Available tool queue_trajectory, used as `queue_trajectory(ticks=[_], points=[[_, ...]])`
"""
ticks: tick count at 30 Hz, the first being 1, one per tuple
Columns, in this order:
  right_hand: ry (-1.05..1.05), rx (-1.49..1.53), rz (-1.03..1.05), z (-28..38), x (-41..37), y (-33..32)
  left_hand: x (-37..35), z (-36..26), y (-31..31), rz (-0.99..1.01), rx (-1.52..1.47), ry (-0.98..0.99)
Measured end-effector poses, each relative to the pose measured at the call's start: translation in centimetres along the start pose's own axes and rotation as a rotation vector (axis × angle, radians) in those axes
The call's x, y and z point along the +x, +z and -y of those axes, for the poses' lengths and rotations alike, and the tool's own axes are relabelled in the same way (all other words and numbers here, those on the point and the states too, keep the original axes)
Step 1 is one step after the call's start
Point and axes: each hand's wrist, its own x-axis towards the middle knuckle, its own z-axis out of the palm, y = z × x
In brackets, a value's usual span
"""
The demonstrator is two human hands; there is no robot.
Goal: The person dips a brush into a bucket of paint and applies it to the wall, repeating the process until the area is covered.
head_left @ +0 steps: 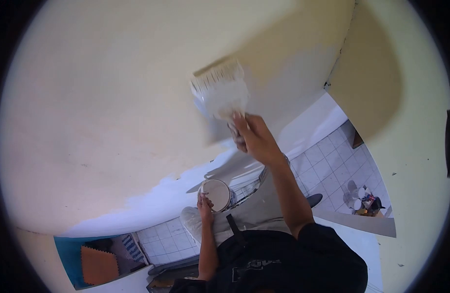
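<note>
My right hand (254, 138) is closed round the handle of a wide, paint-covered paintbrush (224, 93), its bristles pointing up against the wall (117, 97). White paint coats the brush head, and a shadow falls on the wall beside it. Lower down, my left hand (205, 204) grips the rim of a round paint bucket (216, 191), held near my knee. Pale paint shows inside the bucket. Along its lower part the wall carries a fresh white band (151, 205), with cream or yellowish colour above.
White floor tiles (327, 158) lie below on both sides of my legs. Several cups and small containers (364, 200) stand on the floor at the right. At lower left is an orange zigzag-edged piece (99, 266) by a teal surface. A wall corner runs up at the right.
</note>
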Motion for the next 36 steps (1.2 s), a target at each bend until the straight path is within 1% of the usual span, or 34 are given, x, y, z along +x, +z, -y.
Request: queue_trajectory(ticks=[3,5,7,8,9,11,12,13,15,18,19,22,23,25,27,29,32,33,35,36], points=[[-0.024,-0.061,-0.081,-2.8,1.3,-0.2,-0.2,0.3,-0.3,-0.011,-0.006,0.007],[-0.004,-0.061,-0.143,-10.1,0.5,-2.9,0.1,0.5,-0.1,-0.034,-0.01,0.01],[0.195,-0.019,-0.213,-17.6,-1.7,-5.8,0.3,0.2,-0.1,-0.014,-0.035,0.002],[0.314,0.057,-0.258,-21.1,-3.1,-7.3,0.1,0.2,-0.1,-0.003,-0.047,-0.007],[0.431,0.133,-0.308,-23.3,-4.7,-8.4,0.1,0.3,-0.2,-0.01,-0.047,-0.009],[0.515,0.068,-0.381,-24.4,-8.0,-9.7,0.5,0.6,-0.3,-0.01,-0.038,-0.009],[0.537,0.037,-0.417,-24.2,-7.8,-10.1,1.0,0.3,0.1,-0.003,-0.047,-0.008],[0.492,-0.019,-0.366,-21.9,-7.2,-9.9,0.9,0.2,-0.1,0.001,-0.051,-0.011],[0.442,-0.129,-0.268,-11.4,-7.2,-7.4,-0.1,0.4,-0.6,-0.014,-0.055,-0.027],[0.187,-0.138,-0.216,0.7,-3.7,-3.8,0.3,0.1,0.2,-0.017,-0.07,-0.024],[0.102,-0.15,-0.213,2.8,-2.6,-3.2,0.2,0.1,0.2,-0.024,-0.071,-0.031],[-0.005,-0.034,-0.116,4.0,0.0,-3.2,-0.1,0.3,0.0,-0.04,-0.065,-0.025],[0.025,-0.057,-0.17,2.6,0.0,-3.4,-0.1,0.3,-0.2,-0.043,-0.062,-0.016],[0.092,0.006,-0.194,-4.7,0.1,-6.2,0.1,0.5,-0.6,-0.031,-0.078,-0.01],[0.214,-0.01,-0.292,-11.7,-1.8,-7.9,0.1,0.5,-0.4,-0.017,-0.094,-0.011],[0.346,0.109,-0.347,-17.3,-4.1,-9.1,0.0,0.2,-0.3,0.008,-0.096,-0.013],[0.44,0.016,-0.332,-15.6,-7.0,-8.4,0.1,0.2,0.1,-0.052,-0.058,-0.044],[0.389,0.016,-0.304,-13.5,-7.1,-7.7,0.4,0.1,-0.1,-0.048,-0.063,-0.037],[0.3,0.004,-0.245,-6.8,-6.6,-6.5,0.3,0.7,-0.3,-0.049,-0.084,-0.032],[0.221,-0.035,-0.271,-3.9,-5.9,-5.9,0.2,0.6,0.0,-0.035,-0.077,-0.035]])
